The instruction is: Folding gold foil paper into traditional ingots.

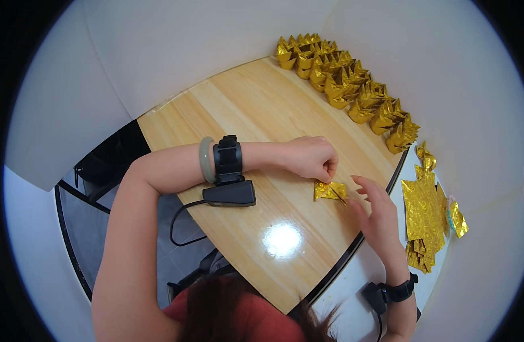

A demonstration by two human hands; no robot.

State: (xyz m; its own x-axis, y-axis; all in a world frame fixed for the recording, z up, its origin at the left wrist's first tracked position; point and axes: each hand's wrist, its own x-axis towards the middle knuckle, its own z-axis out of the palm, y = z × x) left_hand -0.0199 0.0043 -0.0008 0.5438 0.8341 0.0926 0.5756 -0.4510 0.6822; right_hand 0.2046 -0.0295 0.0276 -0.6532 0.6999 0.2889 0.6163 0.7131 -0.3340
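Observation:
A small folded piece of gold foil paper (332, 191) lies on the wooden table in front of me. My left hand (312, 158) is closed, its fingers curled, with the fingertips pinching the upper left edge of the paper. At the paper's right end is my right hand (376, 212), its fingers and thumb apart around a gap. The thumb comes close to the paper's right corner; whether it touches cannot be made out.
Rows of folded gold paper pieces with pointed tops (342, 77) stand along the table's far right edge. Gold foil sheets (424, 205) lie stacked on a white surface (353, 279) at right. White walls bound the wooden table (216, 114). A cable hangs from my left wrist device (230, 194).

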